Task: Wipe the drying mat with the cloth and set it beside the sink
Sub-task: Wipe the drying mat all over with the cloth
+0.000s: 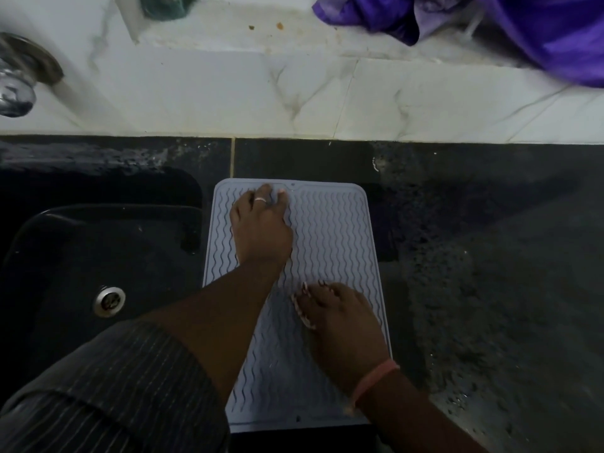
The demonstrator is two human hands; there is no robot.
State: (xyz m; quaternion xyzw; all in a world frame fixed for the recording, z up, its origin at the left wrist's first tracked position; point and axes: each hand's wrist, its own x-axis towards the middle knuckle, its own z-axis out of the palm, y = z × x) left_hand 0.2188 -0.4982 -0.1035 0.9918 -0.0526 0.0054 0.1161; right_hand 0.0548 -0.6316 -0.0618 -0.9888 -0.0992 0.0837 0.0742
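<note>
A pale grey drying mat (330, 237) with wavy ridges lies flat on the dark counter, directly right of the black sink (98, 256). My left hand (261, 223) rests palm down on the mat's far left part, fingers together near the far edge, a ring on one finger. My right hand (340, 318) presses flat on the mat's near middle, fingers spread and pointing left, a pink band at the wrist. Neither hand holds anything. A purple cloth (523, 31) lies bunched on the white ledge at the far right.
A metal tap (19, 73) juts out at the far left above the sink, whose drain (109, 300) shows in the basin. A green scrubber (166, 6) sits on the white tiled ledge. The wet dark counter (490, 256) stretches to the right of the mat.
</note>
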